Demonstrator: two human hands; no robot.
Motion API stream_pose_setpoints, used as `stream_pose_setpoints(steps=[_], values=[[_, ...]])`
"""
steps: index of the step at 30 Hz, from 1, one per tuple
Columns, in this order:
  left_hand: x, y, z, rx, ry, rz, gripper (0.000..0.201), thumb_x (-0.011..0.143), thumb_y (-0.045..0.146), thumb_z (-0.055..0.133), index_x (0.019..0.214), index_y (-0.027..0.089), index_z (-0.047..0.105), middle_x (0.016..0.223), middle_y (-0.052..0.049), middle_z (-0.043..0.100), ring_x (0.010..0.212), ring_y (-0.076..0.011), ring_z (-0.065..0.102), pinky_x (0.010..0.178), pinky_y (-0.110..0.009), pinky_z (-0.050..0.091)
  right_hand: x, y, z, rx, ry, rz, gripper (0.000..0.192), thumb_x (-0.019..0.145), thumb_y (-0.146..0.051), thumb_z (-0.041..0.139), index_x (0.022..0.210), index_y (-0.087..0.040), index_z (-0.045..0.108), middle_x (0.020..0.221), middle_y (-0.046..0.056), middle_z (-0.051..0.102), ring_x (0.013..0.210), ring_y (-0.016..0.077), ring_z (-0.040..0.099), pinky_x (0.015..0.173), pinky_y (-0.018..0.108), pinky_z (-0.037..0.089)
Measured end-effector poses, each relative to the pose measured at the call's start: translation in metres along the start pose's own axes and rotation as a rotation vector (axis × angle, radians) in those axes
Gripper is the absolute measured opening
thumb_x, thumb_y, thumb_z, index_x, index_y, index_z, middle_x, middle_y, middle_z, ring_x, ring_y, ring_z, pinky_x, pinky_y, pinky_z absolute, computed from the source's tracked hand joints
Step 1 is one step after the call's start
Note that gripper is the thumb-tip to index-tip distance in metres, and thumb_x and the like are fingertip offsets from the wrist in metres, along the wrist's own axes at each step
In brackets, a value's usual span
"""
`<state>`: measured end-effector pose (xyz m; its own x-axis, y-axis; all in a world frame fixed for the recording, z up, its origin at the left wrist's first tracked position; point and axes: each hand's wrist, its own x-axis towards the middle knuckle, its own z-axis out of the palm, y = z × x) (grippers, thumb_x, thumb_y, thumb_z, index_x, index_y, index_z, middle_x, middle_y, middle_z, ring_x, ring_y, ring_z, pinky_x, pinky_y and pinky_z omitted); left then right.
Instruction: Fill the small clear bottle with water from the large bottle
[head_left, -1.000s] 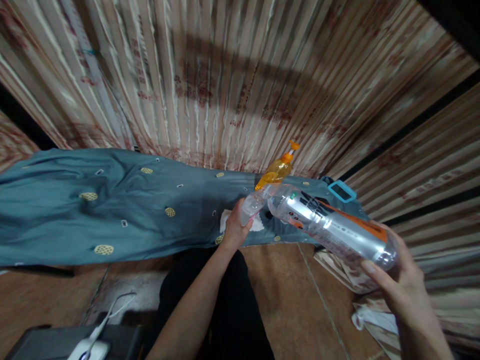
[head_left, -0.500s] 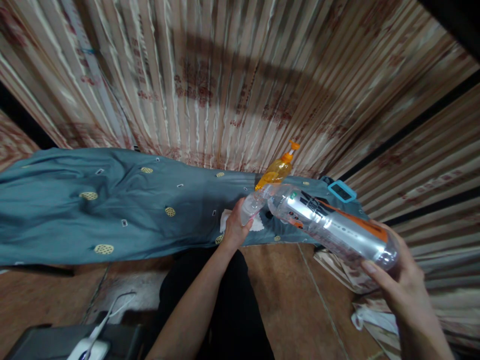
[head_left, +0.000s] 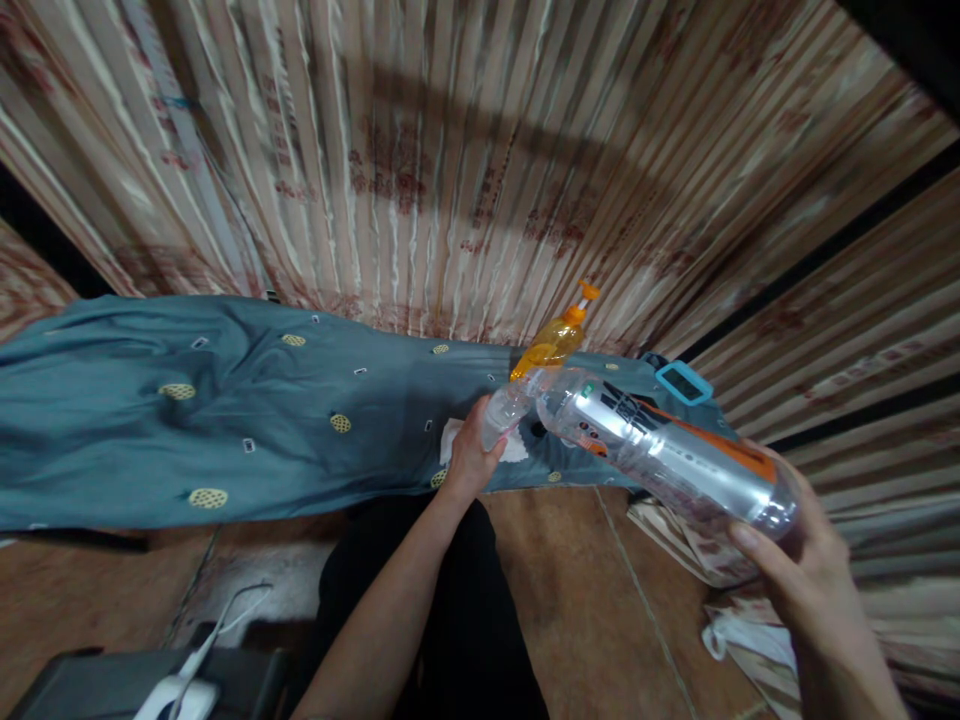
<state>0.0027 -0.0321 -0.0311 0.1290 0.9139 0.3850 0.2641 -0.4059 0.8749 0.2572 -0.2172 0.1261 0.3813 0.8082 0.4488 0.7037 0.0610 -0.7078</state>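
Large clear bottle, with a silver, black and orange label, lies tilted in the right hand, whose fingers are wrapped round its base; its neck points down-left and meets the mouth of a small clear bottle. The left hand is closed around that small bottle, just above the edge of the blue-green patterned cloth. Whether liquid sits in either bottle cannot be told. Behind them an orange pump bottle stands on the cloth, holding amber liquid, with a blue-framed device beside it. Compared with half a second ago, both hands and both bottles have scarcely shifted.
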Motion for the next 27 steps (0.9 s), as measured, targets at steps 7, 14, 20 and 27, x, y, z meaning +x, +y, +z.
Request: stream_pose_setpoints(steps=[7, 14, 20, 27], values=[[0.0004, 0.0001, -0.0007, 0.003, 0.007, 0.005, 0.070, 0.076, 0.018, 0.070, 0.140, 0.021, 0.042, 0.141, -0.011, 0.061, 0.126, -0.0296, 0.061, 0.107, -0.044, 0.051, -0.0001, 0.0011, 0.0005, 0.052, -0.017, 0.009, 0.077, 0.071, -0.055, 0.079, 0.140, -0.031, 0.056, 0.139, 0.008, 0.059, 0.129, 0.0403, 0.053, 0.115, 0.061, 0.032], [0.0000, 0.0014, -0.0013, -0.003, 0.003, -0.009, 0.070, 0.076, 0.018, 0.070, 0.140, 0.022, 0.043, 0.141, -0.010, 0.061, 0.126, -0.0289, 0.061, 0.107, -0.043, 0.050, -0.0006, 0.0016, 0.0005, 0.051, -0.009, 0.018, 0.077, 0.070, -0.056, 0.079, 0.139, -0.030, 0.057, 0.141, 0.010, 0.058, 0.131, 0.0420, 0.051, 0.115, 0.064, 0.032], [0.0003, 0.0019, -0.0009, -0.002, 0.006, -0.008, 0.070, 0.076, 0.017, 0.070, 0.140, 0.022, 0.043, 0.141, -0.010, 0.061, 0.127, -0.0285, 0.061, 0.107, -0.043, 0.050, -0.0002, 0.0007, 0.0012, 0.031, -0.004, 0.019, 0.079, 0.069, -0.056, 0.080, 0.140, -0.030, 0.057, 0.139, 0.009, 0.059, 0.128, 0.0390, 0.054, 0.113, 0.058, 0.037], [0.0002, 0.0040, -0.0017, 0.007, -0.010, -0.012, 0.070, 0.076, 0.016, 0.070, 0.141, 0.021, 0.042, 0.144, -0.011, 0.059, 0.130, -0.0292, 0.059, 0.110, -0.045, 0.048, 0.0015, -0.0001, 0.0004, -0.036, 0.003, -0.025, 0.078, 0.071, -0.058, 0.079, 0.140, -0.029, 0.057, 0.137, 0.008, 0.061, 0.125, 0.0366, 0.056, 0.113, 0.055, 0.037]])
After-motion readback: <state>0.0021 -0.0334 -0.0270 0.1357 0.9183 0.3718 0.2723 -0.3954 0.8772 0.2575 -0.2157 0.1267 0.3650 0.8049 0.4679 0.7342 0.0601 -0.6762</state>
